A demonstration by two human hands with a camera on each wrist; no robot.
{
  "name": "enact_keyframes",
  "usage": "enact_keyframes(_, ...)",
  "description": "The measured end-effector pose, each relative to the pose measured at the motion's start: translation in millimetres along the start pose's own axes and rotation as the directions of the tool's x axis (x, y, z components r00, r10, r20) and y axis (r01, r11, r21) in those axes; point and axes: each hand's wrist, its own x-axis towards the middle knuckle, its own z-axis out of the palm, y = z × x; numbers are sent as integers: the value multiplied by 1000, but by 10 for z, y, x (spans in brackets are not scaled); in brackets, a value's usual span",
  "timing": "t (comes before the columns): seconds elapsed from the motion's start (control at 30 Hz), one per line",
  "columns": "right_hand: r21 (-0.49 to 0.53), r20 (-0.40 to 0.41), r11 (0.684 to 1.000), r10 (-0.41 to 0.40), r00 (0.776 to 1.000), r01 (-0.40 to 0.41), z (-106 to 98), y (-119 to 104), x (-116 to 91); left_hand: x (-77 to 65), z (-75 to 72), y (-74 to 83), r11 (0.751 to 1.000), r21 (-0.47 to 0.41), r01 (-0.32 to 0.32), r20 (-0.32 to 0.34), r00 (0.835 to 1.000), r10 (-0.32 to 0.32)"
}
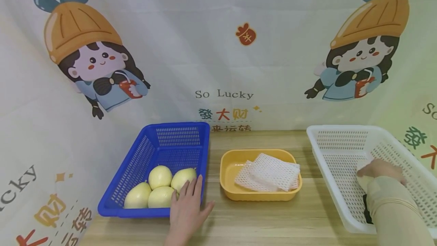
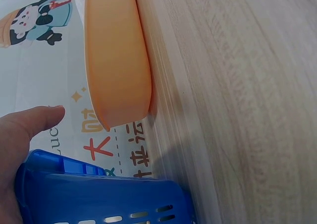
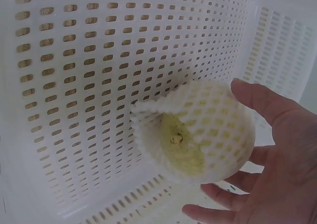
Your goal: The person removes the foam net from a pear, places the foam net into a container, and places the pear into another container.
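Note:
Over the front right rim of the blue basket [image 1: 117, 212], my left hand [image 1: 187, 208] lies with its fingers extended, next to a pale yellow pear [image 1: 182, 178]. Several bare pears are in that basket's front half. My right hand [image 1: 384, 171] reaches into the white basket [image 1: 326, 170] and holds a pear in a white foam net [image 3: 213, 127] between thumb and fingers. The pear's stem end shows through the net's open end in the right wrist view. In the left wrist view only the thumb side of the left hand [image 2: 25, 130] shows.
Between the baskets stands a yellow tray [image 1: 227, 185] with white foam nets [image 1: 273, 172] lying in it. All three containers stand on a wooden table [image 1: 249, 223]. A printed curtain [image 1: 170, 48] hangs behind and along the sides.

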Motion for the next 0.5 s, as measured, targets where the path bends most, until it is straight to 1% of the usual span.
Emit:
enact_keyframes(0.07, 36, -6, 999, -12, 1000, 12, 30, 8, -12, 0, -1, 1, 1000, -1, 2, 4, 1000, -2)
enact_keyframes(0.1, 80, -12, 997, -12, 1000, 13, 52, 16, -12, 0, -3, 2, 1000, -2, 3, 6, 1000, -3)
enact_keyframes(0.17, 178, -21, 984, -7, 1000, 11, 98, 32, -10, 0, -8, 4, 1000, -5, 6, 9, 1000, -5)
enact_keyframes(0.23, 282, -29, 959, 26, 999, -17, 131, 37, -8, 0, -15, 7, 1000, -7, 6, 10, 1000, -6)
enact_keyframes(0.27, 300, -35, 954, 28, 999, -16, 140, 31, -20, 0, -18, 8, 1000, -7, 5, 8, 1000, -5)
enact_keyframes(0.33, 296, -47, 955, 21, 999, -6, 144, 9, -59, 0, -22, 10, 1000, -8, 5, 5, 1000, -5)
enact_keyframes(0.47, 226, -54, 973, -37, 998, 48, 109, -86, -232, 3, -24, 9, 1000, -11, 5, 1, 1000, -5)
enact_keyframes(0.5, 228, -57, 973, -32, 998, 44, 102, -110, -265, 4, -24, 8, 1000, -12, 6, 1, 1000, -6)
